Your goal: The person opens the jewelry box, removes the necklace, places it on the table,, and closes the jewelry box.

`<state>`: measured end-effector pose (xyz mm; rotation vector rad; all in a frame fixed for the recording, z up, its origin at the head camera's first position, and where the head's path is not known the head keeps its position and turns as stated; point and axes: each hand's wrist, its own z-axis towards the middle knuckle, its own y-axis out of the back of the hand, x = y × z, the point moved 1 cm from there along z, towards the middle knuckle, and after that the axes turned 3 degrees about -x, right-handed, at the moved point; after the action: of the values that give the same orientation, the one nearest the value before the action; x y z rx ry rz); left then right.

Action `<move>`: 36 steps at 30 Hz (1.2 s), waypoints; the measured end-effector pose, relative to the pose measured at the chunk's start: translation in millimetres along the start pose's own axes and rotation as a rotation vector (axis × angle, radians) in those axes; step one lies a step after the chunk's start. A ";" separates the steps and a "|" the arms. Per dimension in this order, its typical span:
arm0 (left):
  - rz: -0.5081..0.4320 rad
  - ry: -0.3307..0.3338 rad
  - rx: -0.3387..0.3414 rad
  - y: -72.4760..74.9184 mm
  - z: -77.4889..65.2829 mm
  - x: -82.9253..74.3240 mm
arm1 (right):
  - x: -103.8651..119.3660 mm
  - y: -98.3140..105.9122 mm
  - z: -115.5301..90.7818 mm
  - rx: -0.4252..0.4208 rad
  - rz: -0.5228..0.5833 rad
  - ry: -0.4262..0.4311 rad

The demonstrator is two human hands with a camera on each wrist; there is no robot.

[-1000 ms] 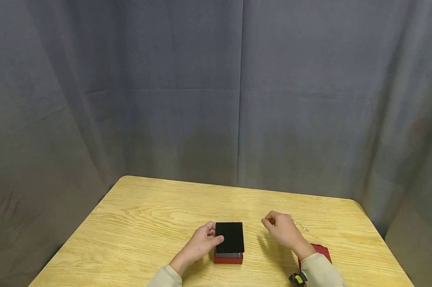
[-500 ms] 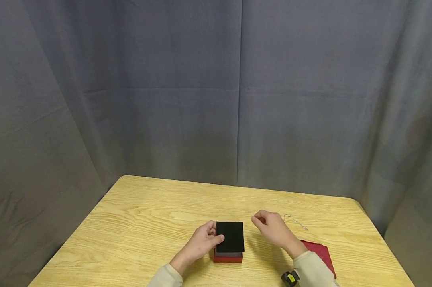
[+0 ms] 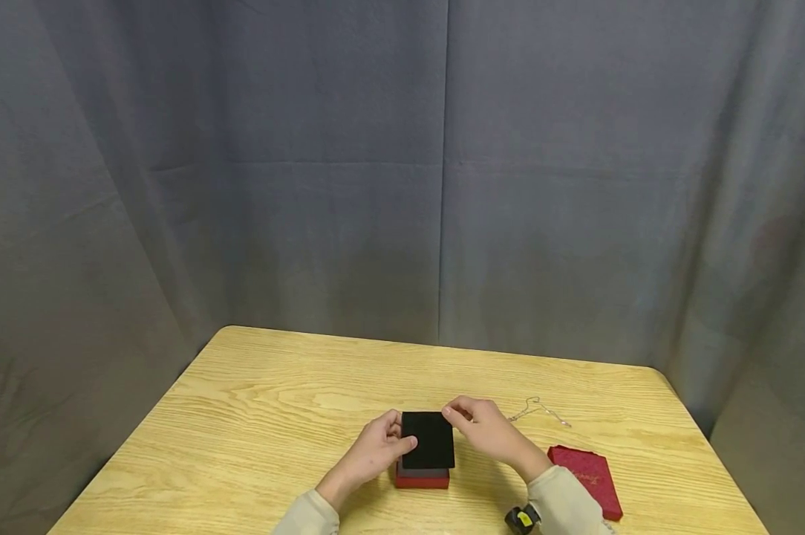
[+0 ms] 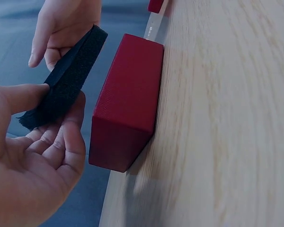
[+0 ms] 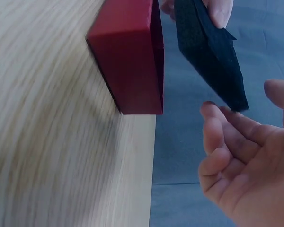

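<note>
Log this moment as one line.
left hand: pinches black pad above red box; right hand: at pad corner, contact unclear; chain: on table

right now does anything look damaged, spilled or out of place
In the right wrist view, the black pad has a pointed bit sticking out at one edge, as if coming loose. Nothing looks spilled.

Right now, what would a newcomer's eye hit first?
Probably the black pad, gripped by the left hand above the open red box, with the right hand at the pad's far right corner. Next, on the table to the right, the thin silver chain and, nearer the person, the red lid.
</note>
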<state>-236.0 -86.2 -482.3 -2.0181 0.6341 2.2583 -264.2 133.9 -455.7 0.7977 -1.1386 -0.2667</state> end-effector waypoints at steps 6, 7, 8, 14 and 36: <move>-0.011 0.002 0.005 -1.0 1.0 -1.7 | 0.7 -3.8 1.2 0.032 0.015 0.025; -0.022 0.003 0.008 -0.5 -0.2 -5.0 | 1.4 -4.2 1.7 0.036 0.017 0.027; -0.035 0.004 0.011 0.1 -1.6 -8.8 | 2.1 -4.6 2.1 0.038 0.023 0.030; -0.091 -0.017 0.030 3.9 -9.4 -26.1 | 4.2 -8.2 5.0 0.040 0.039 0.052; 0.210 -0.066 -0.034 11.3 0.5 6.7 | -4.3 -10.6 6.0 0.041 0.026 0.054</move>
<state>-240.8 -97.9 -485.6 -1.9665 0.8445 2.4545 -269.2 126.4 -465.0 0.8213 -1.1058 -0.1996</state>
